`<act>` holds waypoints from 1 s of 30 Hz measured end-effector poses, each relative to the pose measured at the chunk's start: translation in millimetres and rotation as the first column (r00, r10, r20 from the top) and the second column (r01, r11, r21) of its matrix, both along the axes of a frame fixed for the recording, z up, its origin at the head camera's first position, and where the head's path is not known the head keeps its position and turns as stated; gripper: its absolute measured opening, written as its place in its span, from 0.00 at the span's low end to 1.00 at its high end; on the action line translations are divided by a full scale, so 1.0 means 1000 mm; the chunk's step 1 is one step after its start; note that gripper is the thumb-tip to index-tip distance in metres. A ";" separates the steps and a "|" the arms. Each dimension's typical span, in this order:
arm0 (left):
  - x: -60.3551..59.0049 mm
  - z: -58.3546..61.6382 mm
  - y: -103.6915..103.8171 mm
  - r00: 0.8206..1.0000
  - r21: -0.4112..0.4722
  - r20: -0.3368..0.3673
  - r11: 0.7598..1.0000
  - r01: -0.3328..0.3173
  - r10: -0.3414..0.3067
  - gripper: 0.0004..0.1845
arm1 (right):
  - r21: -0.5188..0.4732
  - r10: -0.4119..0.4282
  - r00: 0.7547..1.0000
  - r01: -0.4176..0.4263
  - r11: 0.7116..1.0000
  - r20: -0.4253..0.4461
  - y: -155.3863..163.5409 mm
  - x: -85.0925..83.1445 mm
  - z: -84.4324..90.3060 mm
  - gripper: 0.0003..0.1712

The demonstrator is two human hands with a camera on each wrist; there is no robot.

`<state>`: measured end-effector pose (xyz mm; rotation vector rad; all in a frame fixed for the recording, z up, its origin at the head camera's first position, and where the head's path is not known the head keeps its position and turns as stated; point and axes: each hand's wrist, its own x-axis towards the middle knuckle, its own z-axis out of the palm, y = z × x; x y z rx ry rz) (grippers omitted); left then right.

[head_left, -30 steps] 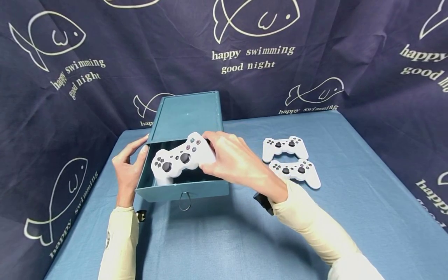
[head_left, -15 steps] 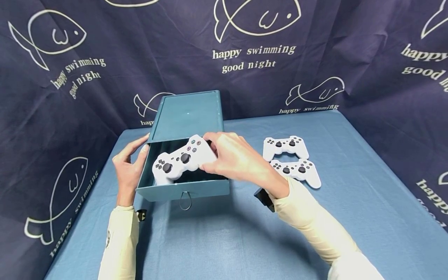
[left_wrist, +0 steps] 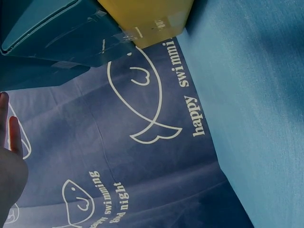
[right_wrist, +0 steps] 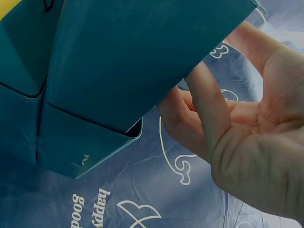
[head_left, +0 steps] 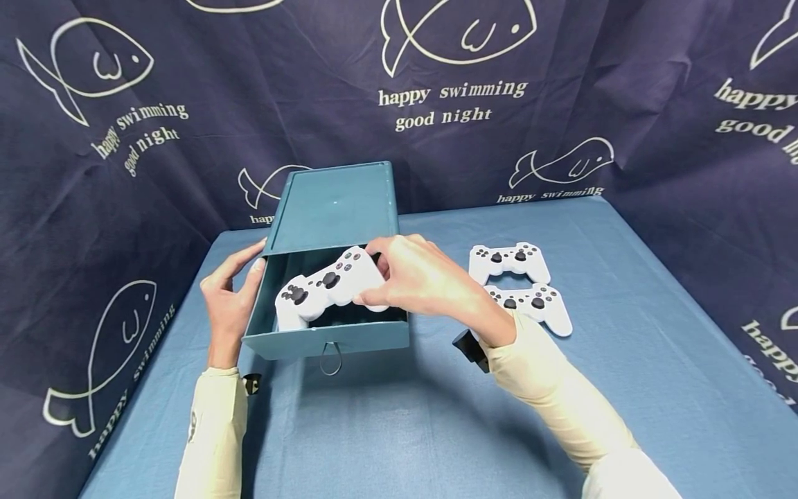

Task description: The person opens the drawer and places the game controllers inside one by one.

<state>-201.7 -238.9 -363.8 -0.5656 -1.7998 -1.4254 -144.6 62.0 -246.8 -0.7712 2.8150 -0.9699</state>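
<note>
In the head view a teal drawer (head_left: 324, 339), with a small loop pull on its front, stands pulled out from under the teal top of a drawer unit (head_left: 337, 208). My right hand (head_left: 424, 277) pinches the right end of a white game controller (head_left: 337, 284) between thumb and fingers. That controller is tilted, its left grip low inside the drawer. Its underside is hidden. My left hand (head_left: 232, 298) rests at the unit's left side, thumb and fingertips by the drawer's left rim. In the right wrist view, the right hand's fingers (right_wrist: 209, 104) reach over the drawer's edge.
Two more white controllers, a back one (head_left: 508, 263) and a front one (head_left: 536, 308), lie on the blue cloth-covered table (head_left: 399, 430) at right. A yellow section (left_wrist: 152, 19) sits beside the teal ones in the left wrist view. Dark blue fish-print cloth (head_left: 349, 83) surrounds the table.
The held controller has sunk slightly into the drawer and tipped flatter, my right hand moving with it. The left hand, drawer and other two controllers stay in place.
</note>
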 end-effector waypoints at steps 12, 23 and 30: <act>0.001 0.000 0.001 1.000 0.001 0.000 1.000 -0.007 0.007 0.15 | 0.004 -0.015 0.999 0.015 1.000 -0.030 0.001 0.001 -0.002 0.25; 0.001 0.000 0.001 1.000 -0.001 0.002 1.000 -0.009 0.009 0.15 | -0.062 -0.019 0.999 0.016 0.998 -0.048 0.005 0.001 -0.008 0.32; 0.001 0.000 0.001 1.000 -0.001 -0.004 1.000 -0.007 0.007 0.15 | -0.075 -0.001 0.998 -0.003 0.997 -0.058 0.006 0.000 -0.010 0.31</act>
